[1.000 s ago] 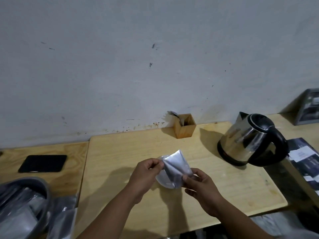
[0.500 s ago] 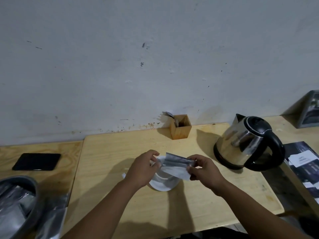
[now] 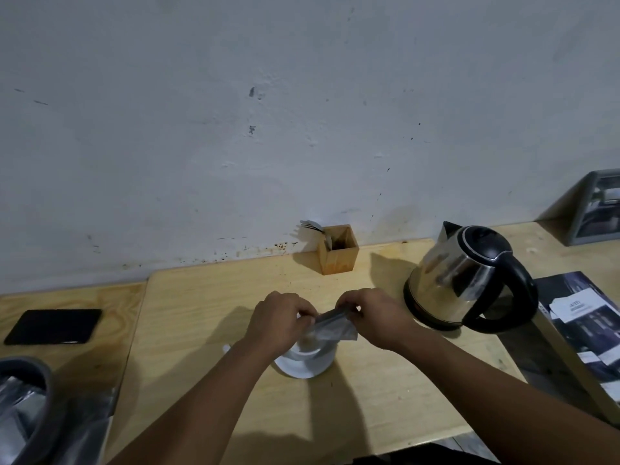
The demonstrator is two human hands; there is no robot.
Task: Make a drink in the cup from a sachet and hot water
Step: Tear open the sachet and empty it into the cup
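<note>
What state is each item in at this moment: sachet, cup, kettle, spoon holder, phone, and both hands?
Sachet: held over the cup, pinched at both ends; whether it is torn open cannot be told.
Cup: upright on the table, contents hidden.
Kettle: upright on its base, lid shut, untouched.
Spoon holder: upright by the wall, cutlery inside.
Phone: flat, screen dark.
Left hand: gripping the sachet.
Right hand: gripping the sachet.

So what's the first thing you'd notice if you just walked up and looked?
Two hands meet in the middle of the wooden table: the left hand and right hand pinch a silvery sachet just above a white cup. To the right stands a shiny kettle with a black handle. Behind, by the wall, sits a small wooden box.
</note>
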